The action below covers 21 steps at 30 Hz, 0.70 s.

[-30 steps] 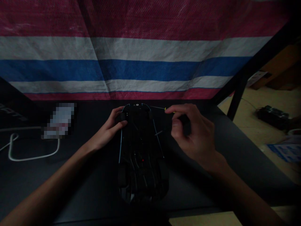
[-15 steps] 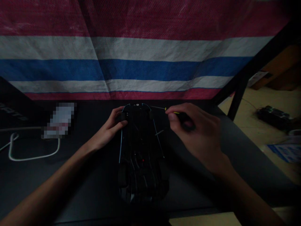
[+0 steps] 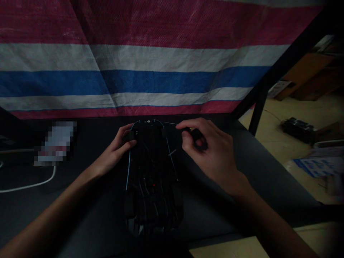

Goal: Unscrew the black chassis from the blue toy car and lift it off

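A dark toy car [image 3: 150,161] with thin blue edges lies upside down on the black table, its underside and wheels facing up. A small red spot shows on its underside. My left hand [image 3: 118,148] grips the car's far left side, thumb on the underside and fingers around the edge. In my right hand [image 3: 212,147] is a screwdriver [image 3: 197,136] with a dark, partly yellow handle, mostly hidden by the fingers. Its thin shaft points left to the far right corner of the car; whether the tip touches is too dark to tell.
A blurred-out phone-like thing [image 3: 56,143] lies at the left, with a white cable [image 3: 40,184] beside it. A striped sheet [image 3: 161,82] hangs behind the black table [image 3: 242,161]. A dark frame post [image 3: 256,114] stands at the right; beyond it several items lie on the floor.
The view has turned slightly right, so everything appears farther left. My right index finger has slid forward over the screwdriver's yellow collar. The left hand keeps its grip on the car.
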Each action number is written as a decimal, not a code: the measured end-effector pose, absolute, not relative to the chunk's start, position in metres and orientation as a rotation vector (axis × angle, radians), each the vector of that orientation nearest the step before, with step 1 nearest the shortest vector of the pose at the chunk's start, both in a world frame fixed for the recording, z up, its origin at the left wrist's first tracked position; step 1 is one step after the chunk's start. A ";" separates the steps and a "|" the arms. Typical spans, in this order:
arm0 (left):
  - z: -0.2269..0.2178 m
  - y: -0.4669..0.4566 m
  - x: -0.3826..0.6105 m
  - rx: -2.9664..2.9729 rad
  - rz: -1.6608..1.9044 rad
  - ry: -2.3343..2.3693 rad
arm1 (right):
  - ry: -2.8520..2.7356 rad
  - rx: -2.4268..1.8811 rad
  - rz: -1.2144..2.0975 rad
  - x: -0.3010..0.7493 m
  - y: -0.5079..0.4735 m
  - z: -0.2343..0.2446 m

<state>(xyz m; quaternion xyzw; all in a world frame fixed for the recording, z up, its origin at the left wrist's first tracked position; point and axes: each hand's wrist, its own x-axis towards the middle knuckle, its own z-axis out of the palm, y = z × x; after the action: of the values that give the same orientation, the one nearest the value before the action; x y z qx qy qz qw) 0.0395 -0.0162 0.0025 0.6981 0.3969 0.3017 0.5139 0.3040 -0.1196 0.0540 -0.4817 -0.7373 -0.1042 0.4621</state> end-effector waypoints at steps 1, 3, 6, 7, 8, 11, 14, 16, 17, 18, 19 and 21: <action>0.003 -0.016 0.039 1.685 0.725 0.958 | -1.839 -1.164 -0.230 0.304 -0.119 0.054; 0.004 -0.016 0.039 1.694 0.719 0.958 | -1.871 -1.134 -0.201 0.304 -0.119 0.056; 0.005 -0.017 0.040 1.684 0.708 0.959 | -1.850 -1.130 -0.249 0.303 -0.119 0.058; 0.006 -0.017 0.040 1.676 0.708 0.965 | -1.852 -1.116 -0.272 0.303 -0.119 0.058; 0.006 -0.018 0.040 1.668 0.708 0.971 | -1.868 -1.094 -0.288 0.303 -0.120 0.058; 0.006 -0.018 0.040 1.647 0.714 0.974 | -1.936 -1.064 -0.307 0.302 -0.120 0.057; 0.005 -0.018 0.040 1.645 0.715 0.946 | -1.896 -1.072 -0.351 0.301 -0.121 0.057; 0.005 -0.018 0.040 1.653 0.721 0.944 | -1.859 -1.068 -0.358 0.302 -0.122 0.057; 0.005 -0.018 0.040 1.655 0.723 0.950 | -1.863 -1.064 -0.346 0.302 -0.122 0.057; 0.006 -0.018 0.040 1.657 0.723 0.957 | -1.879 -1.060 -0.328 0.302 -0.122 0.057; 0.006 -0.018 0.040 1.657 0.720 0.965 | -1.902 -1.058 -0.311 0.302 -0.122 0.057; 0.007 -0.018 0.040 1.662 0.707 0.978 | -1.929 -1.062 -0.300 0.301 -0.122 0.056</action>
<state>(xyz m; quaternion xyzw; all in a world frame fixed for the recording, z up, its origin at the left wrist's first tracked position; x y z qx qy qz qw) 0.0400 -0.0183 0.0072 0.6925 0.4073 0.2947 0.5174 0.3012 -0.1220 0.0561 -0.4282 -0.7778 -0.1210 0.4438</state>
